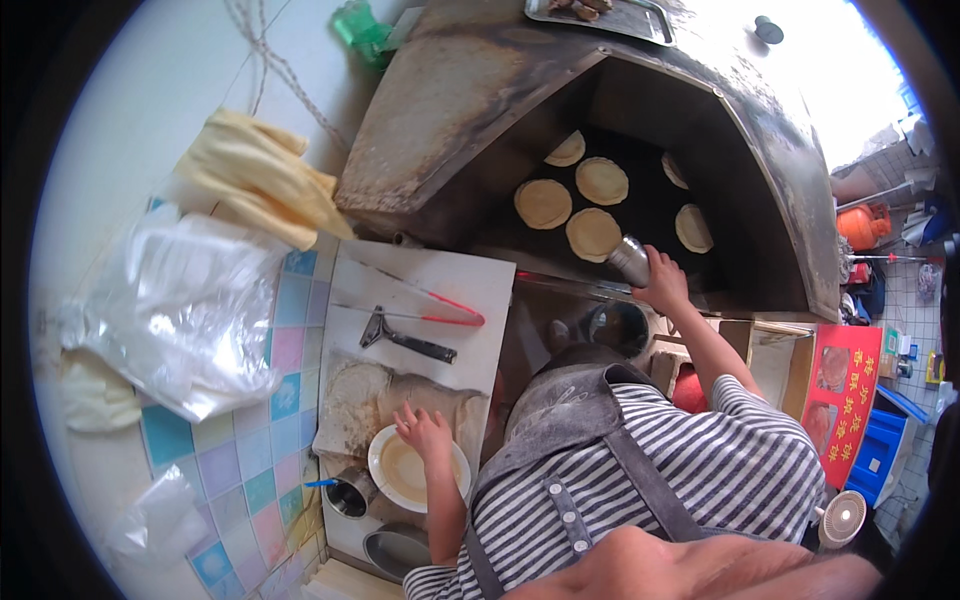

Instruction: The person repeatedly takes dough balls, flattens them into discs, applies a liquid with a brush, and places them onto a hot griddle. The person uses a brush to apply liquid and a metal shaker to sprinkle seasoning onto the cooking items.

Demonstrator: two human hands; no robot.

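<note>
My right hand grips a metal shaker or canister, tilted at the front edge of the oven opening. Round flat dough cakes lie on the dark baking surface inside; several are visible, and the shaker's end is beside the nearest one. My left hand is spread over the rim of a white bowl holding a pale liquid. Whether the fingers touch the bowl cannot be told. The bowl stands near a brownish cloth on the side counter, beside a metal cup with a blue handle or stick.
Red-tipped tongs and a black-handled scraper lie on the white counter. A grey metal pan stands near the cup. Yellowish gloves and plastic bags hang at the left wall. The metal hood surrounds the oven opening.
</note>
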